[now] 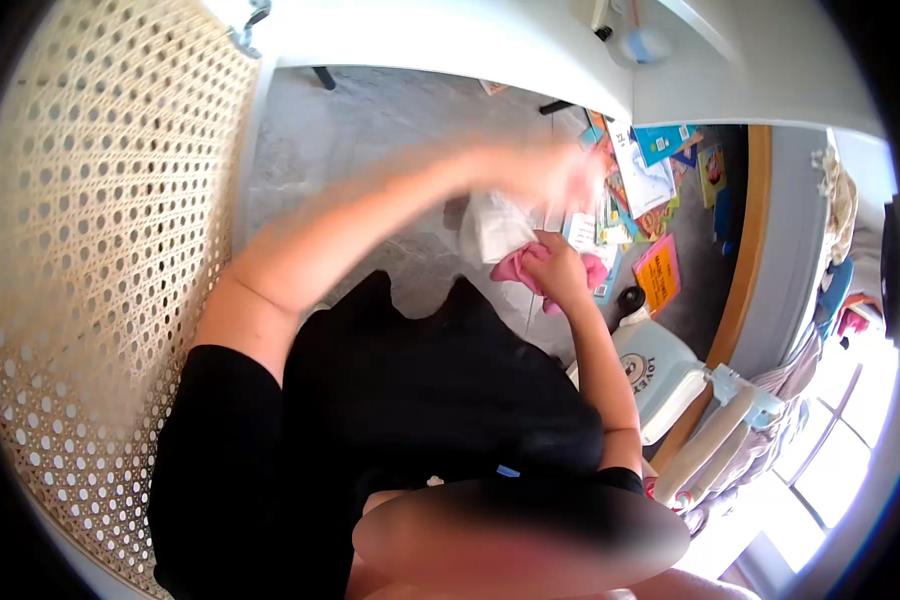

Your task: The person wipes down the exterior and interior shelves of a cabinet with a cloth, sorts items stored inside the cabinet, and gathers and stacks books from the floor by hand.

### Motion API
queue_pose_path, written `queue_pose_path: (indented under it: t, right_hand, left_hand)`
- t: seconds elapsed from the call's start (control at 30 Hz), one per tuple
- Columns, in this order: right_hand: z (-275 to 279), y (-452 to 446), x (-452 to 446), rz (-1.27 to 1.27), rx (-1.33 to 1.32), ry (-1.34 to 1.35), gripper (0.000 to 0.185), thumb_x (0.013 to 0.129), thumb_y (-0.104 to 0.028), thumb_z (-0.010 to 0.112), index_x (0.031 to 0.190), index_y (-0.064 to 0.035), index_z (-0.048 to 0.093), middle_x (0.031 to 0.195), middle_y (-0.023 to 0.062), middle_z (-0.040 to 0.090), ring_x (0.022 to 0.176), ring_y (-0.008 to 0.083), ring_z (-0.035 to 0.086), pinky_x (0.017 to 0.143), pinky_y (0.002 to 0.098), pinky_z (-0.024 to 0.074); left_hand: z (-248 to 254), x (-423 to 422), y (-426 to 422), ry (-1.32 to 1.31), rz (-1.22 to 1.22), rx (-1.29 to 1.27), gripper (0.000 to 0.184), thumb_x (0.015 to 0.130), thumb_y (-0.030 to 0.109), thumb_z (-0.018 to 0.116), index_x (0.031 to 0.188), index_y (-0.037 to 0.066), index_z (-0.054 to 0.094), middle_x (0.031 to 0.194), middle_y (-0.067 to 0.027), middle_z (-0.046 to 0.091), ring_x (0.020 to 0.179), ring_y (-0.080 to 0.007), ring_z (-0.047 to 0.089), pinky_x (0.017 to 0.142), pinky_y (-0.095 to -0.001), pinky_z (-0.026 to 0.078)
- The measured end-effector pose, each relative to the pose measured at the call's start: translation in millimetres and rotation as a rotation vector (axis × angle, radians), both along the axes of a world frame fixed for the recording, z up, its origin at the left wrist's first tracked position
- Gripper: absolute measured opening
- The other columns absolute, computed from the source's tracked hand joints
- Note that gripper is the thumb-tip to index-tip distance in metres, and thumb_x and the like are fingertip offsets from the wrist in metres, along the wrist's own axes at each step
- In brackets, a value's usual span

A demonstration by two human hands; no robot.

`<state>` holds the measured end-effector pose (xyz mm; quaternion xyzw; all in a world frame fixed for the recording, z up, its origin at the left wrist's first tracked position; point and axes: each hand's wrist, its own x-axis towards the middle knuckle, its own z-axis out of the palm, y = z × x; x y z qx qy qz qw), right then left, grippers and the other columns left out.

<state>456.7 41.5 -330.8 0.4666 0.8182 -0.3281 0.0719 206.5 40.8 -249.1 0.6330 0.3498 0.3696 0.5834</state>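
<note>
You can pass over the grey floor [305, 170] between the cane panel [120, 200] on your left and the scattered books [642, 180]. The white furniture [430, 35] blocks you ahead, the pale container [665, 375] at right.

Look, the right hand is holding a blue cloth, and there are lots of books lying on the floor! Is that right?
Almost! The head view shows that the cloth in the right hand is pink, not blue. And yes, lots of books are lying on the floor.

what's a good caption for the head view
Right hand gripping a crumpled pink cloth near scattered colourful paper books on a grey floor
</note>
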Motion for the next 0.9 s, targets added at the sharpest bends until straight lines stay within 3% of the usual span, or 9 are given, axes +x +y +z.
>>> queue_pose_path:
  t: [0.07, 0.1, 0.13, 0.2, 0.27, 0.33, 0.57, 0.73, 0.9]
  right_hand:
    - [-7.5, -10.6, 7.9, 0.002, -0.012, 0.073, 0.044, 0.075, -0.032, 0.068, 0.111, -0.0069, 0.066, 0.11, 0.0163, 0.063, 0.094, 0.0352, 0.064, 0.079, 0.0404, 0.0519]
    - [-5.6, -16.2, 6.8, -0.022, -0.038, 0.073, 0.044, 0.075, -0.032, 0.068, 0.11, -0.0069, 0.066, 0.11, 0.0162, 0.064, 0.094, 0.035, 0.064, 0.079, 0.0404, 0.0519]
    - [-5.4, -20.1, 6.9, -0.046, -0.062, 0.076, 0.043, 0.074, -0.032, 0.068, 0.11, -0.0068, 0.066, 0.109, 0.016, 0.064, 0.094, 0.0349, 0.064, 0.079, 0.0404, 0.0519]
    - [-16.6, -24.6, 11.0, 0.016, -0.023, 0.172, 0.042, 0.074, -0.03, 0.069, 0.109, -0.0073, 0.066, 0.11, 0.0157, 0.064, 0.092, 0.0348, 0.065, 0.079, 0.0409, 0.0522]
    - [-17.0, -31.4, 6.0, 0.021, -0.032, 0.201, 0.041, 0.074, -0.03, 0.069, 0.109, -0.0077, 0.066, 0.111, 0.0158, 0.064, 0.092, 0.0345, 0.065, 0.079, 0.0409, 0.0522]
    - [-14.9, -35.5, 6.2, -0.006, -0.097, 0.239, 0.041, 0.073, -0.024, 0.069, 0.109, -0.0047, 0.065, 0.111, 0.0156, 0.064, 0.095, 0.0367, 0.063, 0.08, 0.0406, 0.0514]
    - [-29.2, -46.0, 27.5, 0.011, -0.12, 0.234, 0.039, 0.073, -0.031, 0.068, 0.108, -0.0122, 0.068, 0.109, 0.0105, 0.064, 0.09, 0.0313, 0.064, 0.076, 0.0384, 0.0531]
    - [-37.6, -45.5, 36.5, 0.0, -0.147, 0.285, 0.039, 0.074, -0.031, 0.067, 0.107, -0.0117, 0.068, 0.108, 0.0107, 0.064, 0.09, 0.0315, 0.064, 0.076, 0.0392, 0.0525]
    - [-41.7, -46.8, 44.9, 0.009, -0.156, 0.277, 0.042, 0.074, -0.035, 0.065, 0.11, -0.0131, 0.067, 0.111, 0.0111, 0.064, 0.09, 0.0322, 0.065, 0.077, 0.0411, 0.0532]
  left_hand:
    - [6.8, -47.4, 58.9, 0.199, 0.515, 0.273, 0.022, 0.091, 0.028, 0.062, 0.104, 0.009, 0.066, 0.086, -0.0023, 0.064, 0.072, -0.0101, 0.058, 0.062, -0.0261, 0.048]
    - [32.4, -62.6, 73.5, 0.413, 0.75, 0.173, 0.026, 0.087, 0.011, 0.056, 0.111, 0.0, 0.058, 0.109, -0.0246, 0.061, 0.101, -0.0364, 0.06, 0.09, -0.0439, 0.047]
    - [2.7, -83.9, 105.5, 0.736, 1.102, 0.58, 0.024, 0.087, 0.016, 0.061, 0.103, -0.001, 0.06, 0.1, -0.0219, 0.064, 0.094, -0.0338, 0.063, 0.085, -0.0442, 0.049]
    - [11.0, -113.2, 124.0, 0.777, 1.069, 0.228, 0.028, 0.087, 0.022, 0.062, 0.103, -0.001, 0.06, 0.102, -0.0203, 0.065, 0.095, -0.0327, 0.062, 0.087, -0.0428, 0.049]
    - [-30.7, -149.5, 140.2, 0.607, 1.008, 0.193, 0.032, 0.086, 0.026, 0.064, 0.106, 0.001, 0.06, 0.109, -0.0188, 0.064, 0.095, -0.0318, 0.063, 0.084, -0.0405, 0.051]
    - [-55.2, -164.4, 160.5, 0.961, 1.062, 0.428, 0.03, 0.087, 0.025, 0.062, 0.107, 0.002, 0.059, 0.106, -0.0172, 0.063, 0.092, -0.0296, 0.062, 0.08, -0.0396, 0.052]
    - [-61.6, -184.5, 194.2, 1.422, 0.943, 0.318, 0.027, 0.086, 0.022, 0.064, 0.104, 0.002, 0.061, 0.094, -0.0123, 0.063, 0.082, -0.0216, 0.061, 0.072, -0.0353, 0.051]
    - [-41.9, -178.6, 173.3, 1.199, 1.03, 0.337, 0.025, 0.086, 0.02, 0.066, 0.102, 0.002, 0.061, 0.086, -0.0089, 0.063, 0.074, -0.0159, 0.06, 0.067, -0.0323, 0.051]
    - [-17.9, -120.3, 95.9, 0.148, 1.071, -0.138, 0.03, 0.086, 0.013, 0.063, 0.11, -0.005, 0.055, 0.099, -0.0156, 0.061, 0.077, -0.0249, 0.061, 0.066, -0.0381, 0.054]
